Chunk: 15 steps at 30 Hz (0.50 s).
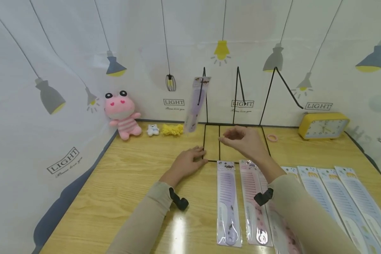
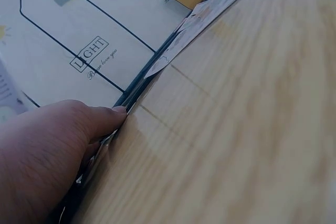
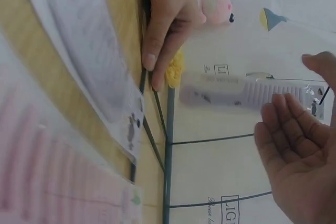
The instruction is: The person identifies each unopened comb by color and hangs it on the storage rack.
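A black wire display rack (image 1: 220, 144) with three upright hooked arms stands at the back of the table. From its left hook hangs a packaged purple comb (image 1: 195, 102), tilted and slightly blurred. My left hand (image 1: 187, 163) holds the rack's front left corner, thumb and fingers about the wire. Above the rack base, my right hand (image 1: 244, 140) is raised with bent, relaxed fingers and holds nothing; its palm shows in the right wrist view. Nearer me lie another packaged purple comb (image 1: 228, 204) and packaged pink combs (image 1: 252, 197), partly covered by the right arm.
Several packaged blue combs (image 1: 352, 197) lie at the right, some partly under the right sleeve. A yellow clock (image 1: 324, 126) and a pink ring (image 1: 272, 138) sit right of the rack. Left are a pink plush toy (image 1: 122, 114), a small white bear (image 1: 152, 130) and a yellow fluffy item (image 1: 173, 129).
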{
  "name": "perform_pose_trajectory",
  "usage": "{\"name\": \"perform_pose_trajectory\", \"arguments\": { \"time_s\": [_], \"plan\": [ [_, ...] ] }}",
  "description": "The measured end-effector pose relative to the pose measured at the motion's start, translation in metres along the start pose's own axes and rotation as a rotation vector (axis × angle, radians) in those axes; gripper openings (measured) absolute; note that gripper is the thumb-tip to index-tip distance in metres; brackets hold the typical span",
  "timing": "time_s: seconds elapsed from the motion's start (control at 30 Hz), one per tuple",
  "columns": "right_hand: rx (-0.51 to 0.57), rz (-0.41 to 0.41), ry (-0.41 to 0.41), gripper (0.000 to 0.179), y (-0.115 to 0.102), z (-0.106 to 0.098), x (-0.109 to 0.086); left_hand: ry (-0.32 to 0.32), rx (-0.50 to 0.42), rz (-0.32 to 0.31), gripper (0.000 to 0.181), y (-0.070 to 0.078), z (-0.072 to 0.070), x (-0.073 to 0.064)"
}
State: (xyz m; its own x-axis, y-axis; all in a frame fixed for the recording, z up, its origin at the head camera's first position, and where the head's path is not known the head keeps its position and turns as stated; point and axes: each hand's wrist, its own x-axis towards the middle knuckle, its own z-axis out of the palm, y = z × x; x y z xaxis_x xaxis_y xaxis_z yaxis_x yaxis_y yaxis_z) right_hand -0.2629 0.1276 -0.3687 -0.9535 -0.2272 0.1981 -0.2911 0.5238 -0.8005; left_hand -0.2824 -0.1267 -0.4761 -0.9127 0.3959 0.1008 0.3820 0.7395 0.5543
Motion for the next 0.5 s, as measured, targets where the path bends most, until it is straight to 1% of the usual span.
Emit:
{"name": "perform_pose_trajectory", "arguments": {
  "time_s": [0.1,0.2,0.33,0.4,0.5],
  "plan": [
    [-0.029,-0.013,-0.058,0.044,0.004,0.004,-0.014,0.001,0.005,0.007,0.053,-0.001,-0.001,0.0],
    [-0.035,-0.031,-0.119,0.04,0.016,0.005,-0.025,0.0,0.012,0.012,0.053,-0.002,-0.001,0.001],
    [-0.039,-0.065,-0.174,0.037,0.045,0.007,-0.031,0.0,0.01,0.012,0.052,-0.001,-0.001,0.001],
    [-0.043,-0.092,-0.179,0.035,0.061,0.009,-0.033,-0.004,0.01,0.008,0.052,0.0,-0.001,0.001],
    [-0.056,-0.154,-0.174,0.035,0.082,0.014,-0.033,-0.013,0.015,0.007,0.052,-0.001,0.0,0.0]
  ]
}}
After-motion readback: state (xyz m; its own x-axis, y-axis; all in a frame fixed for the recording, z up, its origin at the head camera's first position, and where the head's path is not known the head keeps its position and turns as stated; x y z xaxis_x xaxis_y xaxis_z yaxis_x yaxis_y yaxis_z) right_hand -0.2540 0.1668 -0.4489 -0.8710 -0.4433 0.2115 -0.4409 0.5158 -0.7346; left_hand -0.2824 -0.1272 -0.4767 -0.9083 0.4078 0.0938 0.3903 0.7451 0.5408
